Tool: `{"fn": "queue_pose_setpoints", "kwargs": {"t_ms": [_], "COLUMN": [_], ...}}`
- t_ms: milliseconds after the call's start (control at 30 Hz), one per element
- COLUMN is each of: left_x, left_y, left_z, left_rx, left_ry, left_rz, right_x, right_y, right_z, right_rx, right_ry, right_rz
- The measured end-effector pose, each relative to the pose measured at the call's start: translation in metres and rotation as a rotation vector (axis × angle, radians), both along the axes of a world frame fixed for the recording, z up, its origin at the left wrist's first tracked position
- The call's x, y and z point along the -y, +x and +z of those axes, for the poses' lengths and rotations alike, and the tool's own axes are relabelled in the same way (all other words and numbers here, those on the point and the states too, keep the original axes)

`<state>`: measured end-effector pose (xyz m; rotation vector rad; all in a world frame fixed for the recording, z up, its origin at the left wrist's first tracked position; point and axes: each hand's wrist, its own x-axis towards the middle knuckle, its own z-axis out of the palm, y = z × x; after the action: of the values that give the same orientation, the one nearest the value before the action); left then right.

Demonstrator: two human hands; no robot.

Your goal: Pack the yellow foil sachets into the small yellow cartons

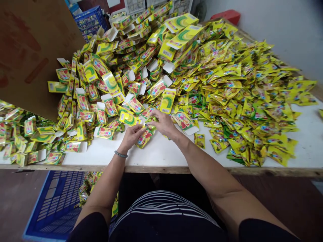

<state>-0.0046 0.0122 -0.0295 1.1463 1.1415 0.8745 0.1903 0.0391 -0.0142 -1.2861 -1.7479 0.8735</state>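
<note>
Near the table's front edge, my left hand (134,135) has its fingers closed on the upper end of a small yellow and green candy box (145,138) with red fruit printed on it. My right hand (163,123) meets it from the other side, fingers bent over the same end of the box; whether they grip it or a flap is partly hidden. Just right of that hand lies another box (184,121) with its white flap out. A single yellow sachet (199,140) rests on the white tabletop (161,156) nearby.
Small boxes, many with open flaps, form a heap (108,77) at left and centre. Yellow sachets (234,87) are piled at right. A large brown carton (37,57) stands at upper left. Below the table edge is a blue crate (54,201); another blue crate (91,20) stands behind.
</note>
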Motion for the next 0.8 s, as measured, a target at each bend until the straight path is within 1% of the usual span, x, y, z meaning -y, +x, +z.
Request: {"fn": "queue_pose_setpoints", "kwargs": {"t_ms": [33, 133, 200, 367, 433, 567, 667, 733, 800], "left_x": [0.0, 0.001, 0.002, 0.004, 0.006, 0.006, 0.004, 0.003, 0.002], "left_y": [0.001, 0.003, 0.004, 0.01, 0.013, 0.015, 0.015, 0.015, 0.016], "left_z": [0.001, 0.002, 0.003, 0.008, 0.009, 0.009, 0.006, 0.005, 0.005], "left_rx": [0.009, 0.039, 0.064, 0.097, 0.107, 0.08, 0.065, 0.06, 0.071], "left_ry": [-0.006, -0.017, -0.032, -0.037, -0.028, 0.005, 0.044, 0.049, 0.035], "left_rz": [-0.002, -0.013, -0.019, 0.012, 0.005, -0.029, -0.017, 0.01, 0.048], "right_x": [0.0, 0.002, 0.003, 0.004, 0.004, 0.005, 0.002, 0.0, 0.0], "right_y": [-0.001, -0.002, -0.001, 0.01, 0.012, 0.002, -0.005, -0.001, 0.012], "right_z": [0.0, 0.003, 0.006, 0.013, 0.014, 0.01, 0.007, 0.012, 0.022], "right_rx": [-0.001, 0.047, 0.05, -0.044, -0.025, 0.105, 0.057, 0.017, 0.069], "right_ry": [-0.006, -0.028, -0.049, -0.118, -0.116, -0.036, 0.03, -0.003, -0.048], "right_rz": [0.017, 0.131, 0.171, 0.153, 0.153, 0.15, 0.099, 0.052, 0.001]}}
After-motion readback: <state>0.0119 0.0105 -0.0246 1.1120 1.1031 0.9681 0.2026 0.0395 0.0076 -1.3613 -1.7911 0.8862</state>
